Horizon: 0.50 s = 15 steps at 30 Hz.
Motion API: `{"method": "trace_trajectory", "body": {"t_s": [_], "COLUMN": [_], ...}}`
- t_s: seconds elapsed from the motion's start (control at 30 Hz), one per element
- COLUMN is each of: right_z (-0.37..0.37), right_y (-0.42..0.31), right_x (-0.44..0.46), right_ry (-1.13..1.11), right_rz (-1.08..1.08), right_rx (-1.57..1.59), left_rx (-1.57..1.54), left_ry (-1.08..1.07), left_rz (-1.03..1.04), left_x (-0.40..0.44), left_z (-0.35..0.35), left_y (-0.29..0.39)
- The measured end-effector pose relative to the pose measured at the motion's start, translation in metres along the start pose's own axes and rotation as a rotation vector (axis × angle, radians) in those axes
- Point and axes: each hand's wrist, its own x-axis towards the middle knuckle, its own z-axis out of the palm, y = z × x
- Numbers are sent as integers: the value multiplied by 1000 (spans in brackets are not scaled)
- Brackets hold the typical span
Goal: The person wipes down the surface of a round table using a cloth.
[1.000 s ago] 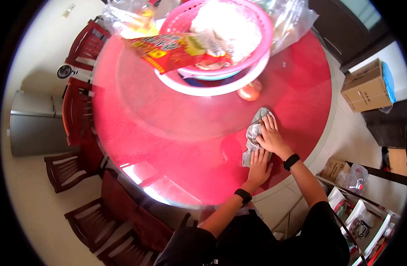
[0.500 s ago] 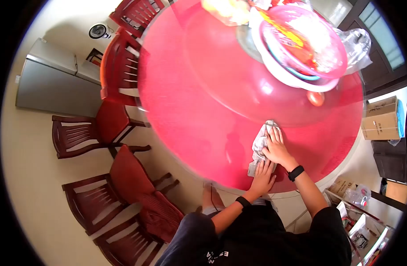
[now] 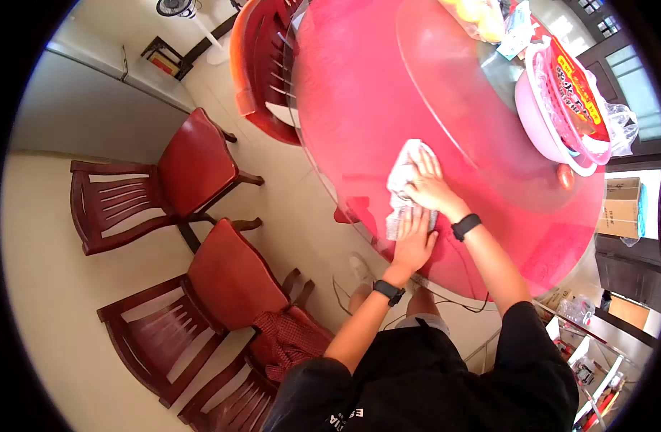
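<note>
A crumpled whitish cloth (image 3: pixel 400 189) lies on the glass-topped red round table (image 3: pixel 359 108), close to its near left edge. My right hand (image 3: pixel 432 187) lies on the upper part of the cloth, fingers spread and pressing down. Just below it, my left hand (image 3: pixel 414 243) rests flat with outstretched fingers on the cloth's lower end. Neither palm shows, so any folds of cloth beneath are hidden. Both wrists wear black bands.
A glass turntable (image 3: pixel 460 86) carries a pink basin (image 3: pixel 535 119) with packaged goods and a bag of yellow items (image 3: pixel 478 18). A reddish oval item (image 3: pixel 566 176) lies beside the basin. Red chairs (image 3: pixel 233 266) stand left; a cardboard box (image 3: pixel 622 209) is at right.
Both hands and the cloth have slid left and away from me across the tabletop. The view has shifted too, with the basin now farther right and more of the floor showing.
</note>
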Motion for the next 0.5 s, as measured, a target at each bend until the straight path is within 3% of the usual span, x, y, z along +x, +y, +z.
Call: {"method": "trace_trajectory", "body": {"t_s": [0.13, 0.27, 0.43, 0.5], "right_z": [20, 41, 37, 35], "right_y": [-69, -117, -122, -114], "right_x": [13, -17, -74, -102], "right_ry": [68, -14, -17, 16], "right_rz": [-153, -149, -249, -159], "right_rx": [-26, 94, 73, 68], "left_rx": [2, 27, -317, -250], "left_ry": [71, -23, -143, -105], "left_rz": [-113, -81, -109, -31], "left_x": [-43, -105, -136, -142], "left_z": [-43, -61, -44, -32], "left_y": [-30, -60, -41, -23]}}
